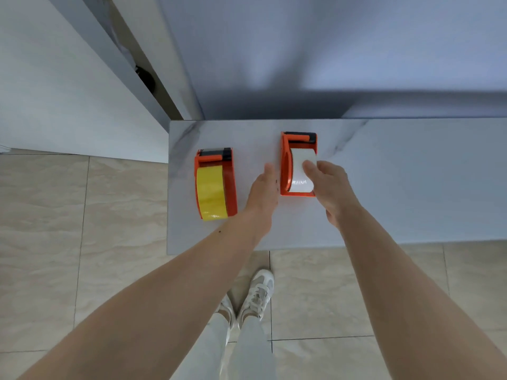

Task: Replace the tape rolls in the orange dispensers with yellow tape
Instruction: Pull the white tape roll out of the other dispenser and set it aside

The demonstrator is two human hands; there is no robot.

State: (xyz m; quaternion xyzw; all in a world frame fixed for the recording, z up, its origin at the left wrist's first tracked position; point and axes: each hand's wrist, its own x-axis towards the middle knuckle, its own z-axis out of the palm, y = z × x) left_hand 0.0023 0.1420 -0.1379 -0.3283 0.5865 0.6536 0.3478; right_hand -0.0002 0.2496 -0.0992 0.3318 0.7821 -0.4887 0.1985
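Observation:
Two orange tape dispensers lie on a white marble table (411,187). The left dispenser (230,185) holds a yellow tape roll (211,193). The right dispenser (286,165) holds a white tape roll (299,174). My right hand (332,187) rests on the white roll's right side, with the thumb on top of the roll. My left hand (264,190) is flat and edge-on between the two dispensers, just left of the right dispenser, fingers together and holding nothing.
The table's near edge runs just below my wrists and its left edge lies beside the left dispenser. Beige floor tiles (82,242) and my white shoes (258,294) are below. A grey wall and a white cabinet (55,91) stand behind and to the left.

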